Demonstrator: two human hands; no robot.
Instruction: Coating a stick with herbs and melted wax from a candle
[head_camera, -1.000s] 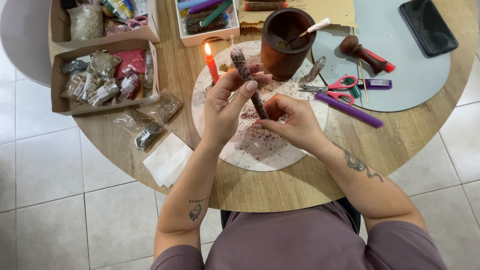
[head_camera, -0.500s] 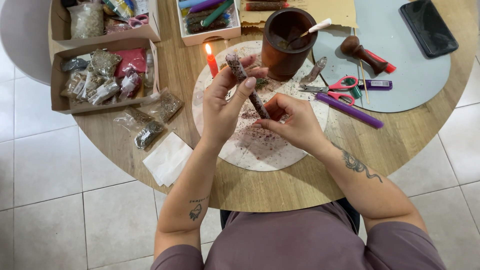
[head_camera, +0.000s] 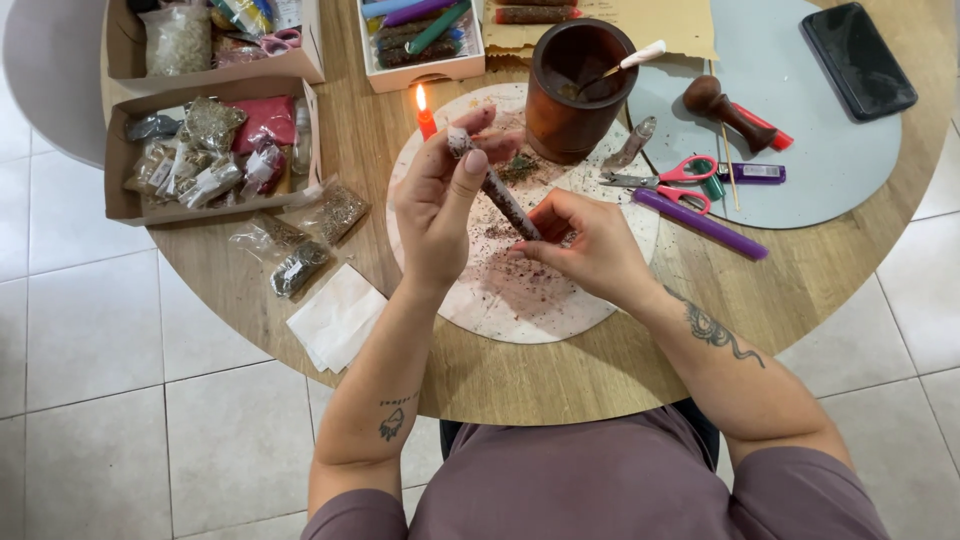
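Note:
A herb-coated candle (head_camera: 500, 195) is held slanted over the round pale board (head_camera: 540, 300), which is strewn with crumbs of dried herbs. My left hand (head_camera: 438, 205) grips the candle's upper end, thumb on top. My right hand (head_camera: 585, 245) pinches its lower end with the fingertips. A small lit red candle (head_camera: 425, 118) stands on the board just behind my left hand. A brown wooden mortar (head_camera: 575, 85) with a white-handled spoon (head_camera: 628, 58) in it sits behind the board.
Two open cardboard boxes (head_camera: 120, 205) of herb bags stand at the left, loose bags (head_camera: 300, 250) and white paper (head_camera: 335, 315) before them. A box of coloured candles (head_camera: 420, 35) is at the back. Red scissors (head_camera: 670, 175), a purple candle (head_camera: 700, 220), a pestle (head_camera: 720, 105) and a phone (head_camera: 858, 58) lie right.
My left hand has swung the candle's upper end to the left and lower, so the candle lies flatter. My right hand stays at the lower end.

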